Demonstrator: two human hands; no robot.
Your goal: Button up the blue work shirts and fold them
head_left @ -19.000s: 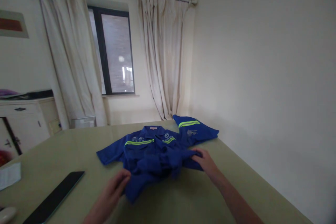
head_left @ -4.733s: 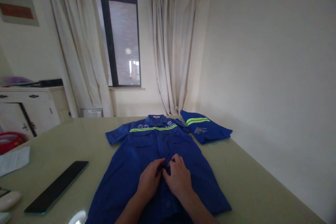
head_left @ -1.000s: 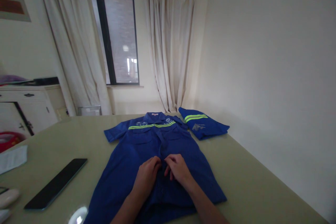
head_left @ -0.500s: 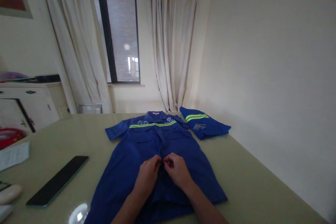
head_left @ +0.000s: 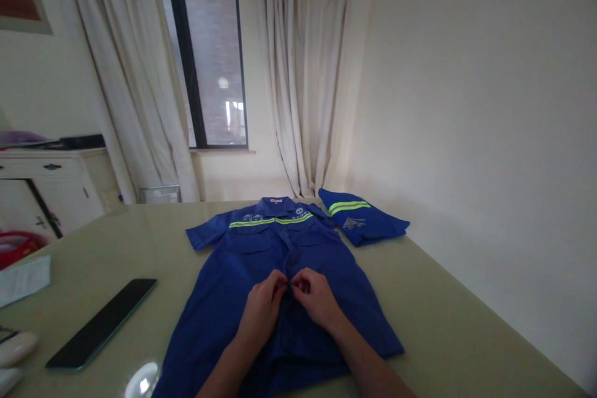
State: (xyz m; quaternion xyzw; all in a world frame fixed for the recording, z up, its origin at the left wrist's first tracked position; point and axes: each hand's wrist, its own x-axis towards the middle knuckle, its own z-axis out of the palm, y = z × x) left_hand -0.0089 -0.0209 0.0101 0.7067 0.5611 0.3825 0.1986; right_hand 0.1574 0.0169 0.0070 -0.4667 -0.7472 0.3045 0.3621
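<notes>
A blue short-sleeved work shirt with a yellow-green reflective stripe across the chest lies spread flat, front up, on the pale green table. My left hand and my right hand meet at the shirt's front placket, about halfway down. Both hands have their fingers pinched on the placket fabric, fingertips almost touching each other. What sits between the fingertips is too small to make out. A second blue garment, folded, lies at the far right beside the shirt's sleeve.
A black phone lies on the table to the left of the shirt. White paper and a white object sit at the left edge. A white cabinet, curtains and a window stand behind the table; a wall runs along the right.
Over the last second my hands have stayed at the placket and crept slightly up it, fingertips closing together. Much earlier the shirt lay bunched; it now lies flat.
</notes>
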